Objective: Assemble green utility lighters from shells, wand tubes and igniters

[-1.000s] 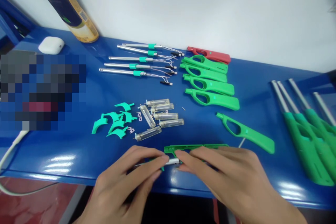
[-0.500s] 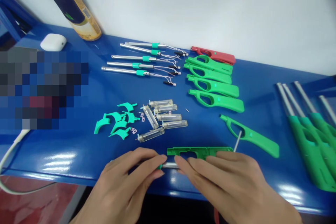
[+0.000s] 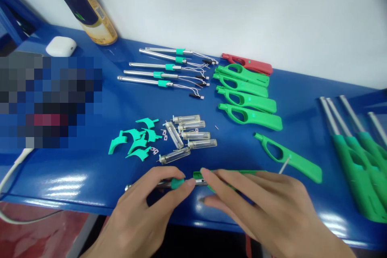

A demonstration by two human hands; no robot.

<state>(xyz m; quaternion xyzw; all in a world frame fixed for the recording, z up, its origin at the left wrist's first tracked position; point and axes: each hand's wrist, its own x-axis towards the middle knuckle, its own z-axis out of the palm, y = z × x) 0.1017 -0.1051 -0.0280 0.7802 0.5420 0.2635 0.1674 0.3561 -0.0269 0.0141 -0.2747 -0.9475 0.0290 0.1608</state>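
Pinched in my left hand [image 3: 136, 205] is a metal lighter tube [image 3: 165, 184] with a teal collar [image 3: 177, 183]. Its right end meets the tip of a green lighter handle half [image 3: 198, 175] lying along the table's front. My right hand [image 3: 263, 205] is closed over that handle half, its fingertips at the tube's end and covering most of the shell. A thin pale rod [image 3: 284, 165] sticks out beyond the right hand; its lower end is hidden. Just behind lies a loose green handle half [image 3: 302, 164].
Teal triggers [image 3: 137, 143] and clear fuel tanks [image 3: 196, 135] lie mid-table. Behind them are wired metal tubes [image 3: 145, 82], stacked green handle halves [image 3: 254, 119] and a red one [image 3: 248, 63]. Assembled lighters [image 3: 356, 177] lie right. A can [image 3: 101, 28] and white case [image 3: 61, 46] stand back left.
The tube has moved up against the handle half's tip, showing more of its left end. My right fingers have shifted left over the shell, and the pale rod has swung rightward.
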